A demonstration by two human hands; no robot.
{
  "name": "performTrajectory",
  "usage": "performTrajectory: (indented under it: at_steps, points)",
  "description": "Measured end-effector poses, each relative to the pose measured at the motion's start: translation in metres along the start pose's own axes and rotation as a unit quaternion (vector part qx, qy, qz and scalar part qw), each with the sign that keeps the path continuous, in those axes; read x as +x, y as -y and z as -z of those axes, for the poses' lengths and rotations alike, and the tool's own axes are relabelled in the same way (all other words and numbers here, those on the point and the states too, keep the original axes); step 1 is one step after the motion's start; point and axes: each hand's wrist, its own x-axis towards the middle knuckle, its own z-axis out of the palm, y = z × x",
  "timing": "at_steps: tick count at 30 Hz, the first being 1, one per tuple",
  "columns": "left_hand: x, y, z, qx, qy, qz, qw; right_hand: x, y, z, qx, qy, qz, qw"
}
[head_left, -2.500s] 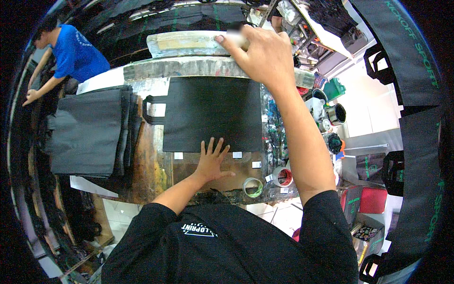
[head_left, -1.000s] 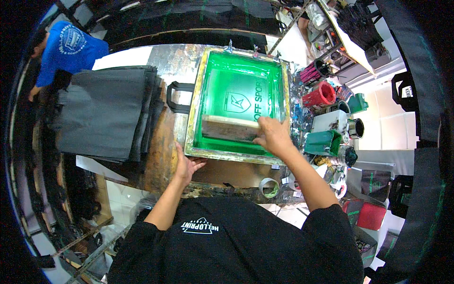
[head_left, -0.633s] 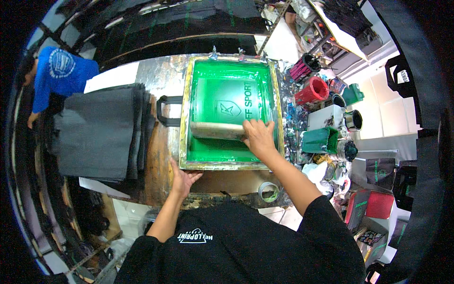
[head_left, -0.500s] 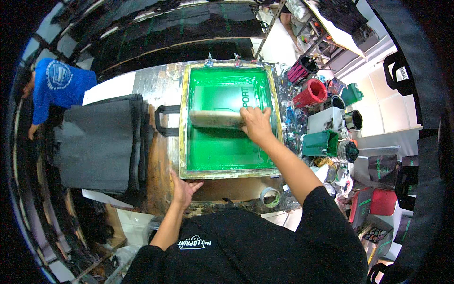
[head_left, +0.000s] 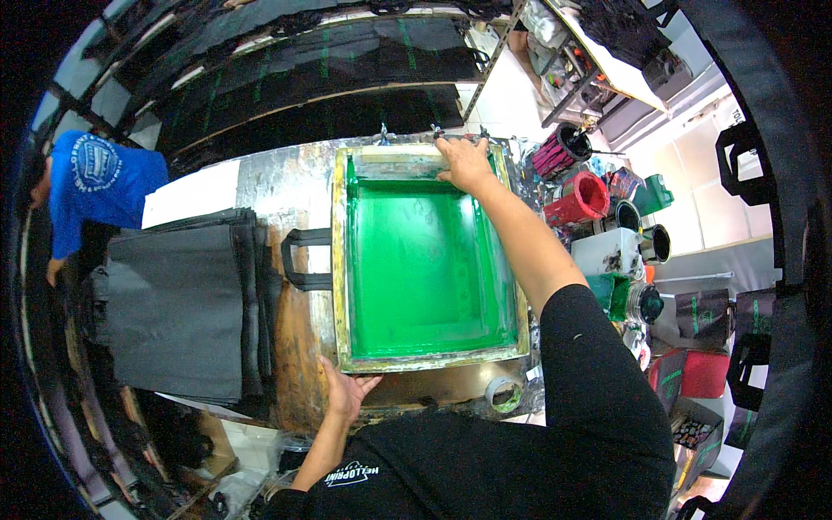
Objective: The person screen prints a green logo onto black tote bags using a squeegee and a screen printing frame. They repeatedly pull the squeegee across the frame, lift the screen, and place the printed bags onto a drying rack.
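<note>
A screen printing frame with a yellowish, paint-stained rim lies on the worktable, its mesh covered in green ink. At the far end of the mesh, my right hand grips the right end of a squeegee, fingers curled over its top. My left hand is at the frame's near left corner, thumb and fingers spread, fingertips against or just under the near edge. A black bag handle sticks out from beneath the frame's left side; the rest of that bag is hidden.
A stack of black bags lies left of the frame. Paint-stained containers, including a red one, crowd the right side. A tape roll sits near the front edge. A person in a blue shirt stands at far left.
My right hand has pushed the squeegee from mid-mesh to the frame's far end. The dark lettering seen through the mesh is now covered by green ink. My left hand stays at the near corner.
</note>
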Motion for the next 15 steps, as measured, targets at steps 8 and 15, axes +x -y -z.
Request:
performTrajectory:
  at_steps: [8, 15]
  points:
    - [0.009, 0.006, 0.006, 0.041, -0.022, 0.001, 0.999, -0.015, -0.005, 0.02, 0.005, -0.052, 0.038, 0.998]
    - [0.01, -0.008, 0.005, -0.04, -0.047, 0.084, 0.995, -0.031, 0.005, 0.025, -0.009, -0.101, 0.015, 0.995]
